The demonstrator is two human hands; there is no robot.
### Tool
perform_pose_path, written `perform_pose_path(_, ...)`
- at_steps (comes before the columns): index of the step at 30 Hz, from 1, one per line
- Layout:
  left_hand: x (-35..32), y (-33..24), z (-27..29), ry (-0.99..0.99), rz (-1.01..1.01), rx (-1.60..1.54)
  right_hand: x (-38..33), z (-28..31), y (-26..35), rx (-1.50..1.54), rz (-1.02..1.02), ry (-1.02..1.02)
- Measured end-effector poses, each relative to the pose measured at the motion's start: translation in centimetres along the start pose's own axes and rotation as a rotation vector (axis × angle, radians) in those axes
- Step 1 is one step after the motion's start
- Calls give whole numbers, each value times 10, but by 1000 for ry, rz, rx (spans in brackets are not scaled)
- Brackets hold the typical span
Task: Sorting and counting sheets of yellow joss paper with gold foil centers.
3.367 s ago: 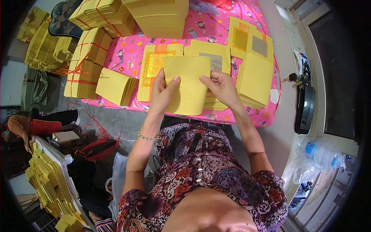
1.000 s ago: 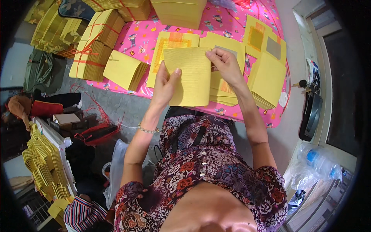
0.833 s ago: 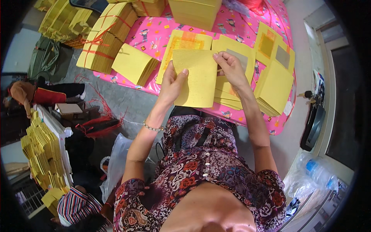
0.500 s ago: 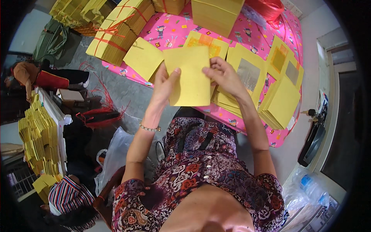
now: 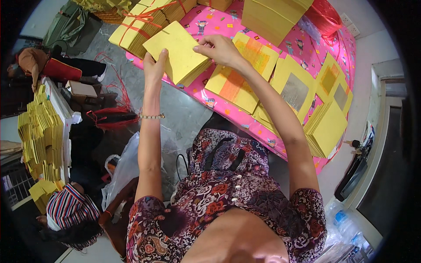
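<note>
A folded yellow paper sheet (image 5: 177, 50) lies squared on top of a small stack of like sheets at the left edge of the pink table (image 5: 195, 93). My left hand (image 5: 154, 69) grips its near left edge, thumb on top. At its right corner my right hand (image 5: 222, 50) pinches the paper between thumb and fingers. Right of the stack lie yellow sheets with an orange and gold print (image 5: 245, 70). Beyond my right forearm is a pile of yellow sheets with a silver square (image 5: 296, 94).
Yellow bundles tied with red string (image 5: 147, 22) stand behind the stack, beside a tall yellow pile (image 5: 272, 19). Red plastic ribbon (image 5: 325, 19) lies at the back right. A folded yellow stack (image 5: 326, 127) sits at the right. Two other people are at the left, near yellow paper piles (image 5: 41, 131).
Both hands have carried the folded yellow paper forward and left, from in front of me onto the small stack. The orange-printed sheets are now uncovered.
</note>
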State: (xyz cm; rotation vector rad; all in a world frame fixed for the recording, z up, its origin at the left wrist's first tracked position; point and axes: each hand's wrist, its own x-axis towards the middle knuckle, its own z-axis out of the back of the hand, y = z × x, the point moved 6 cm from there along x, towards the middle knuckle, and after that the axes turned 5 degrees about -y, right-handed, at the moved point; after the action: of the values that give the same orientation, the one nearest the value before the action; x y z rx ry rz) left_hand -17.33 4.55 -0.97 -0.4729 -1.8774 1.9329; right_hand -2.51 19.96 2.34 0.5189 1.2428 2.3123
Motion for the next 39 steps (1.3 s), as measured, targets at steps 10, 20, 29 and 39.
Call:
perform_pose_path(10, 25, 61, 7, 0, -22, 235, 14, -17, -26, -263, -31, -16)
perform_pose_path(20, 22, 59, 2, -51, -87, 333, 10, -17, -45, -195, -28, -42)
perform_pose_path(29, 19, 63, 7, -41, -44, 212, 8, -17, -26, -255, -95, 75)
perform_pose_path(39, 1, 28, -3, -147, -170, 531, 22, -18, -58, -61, -276, 116)
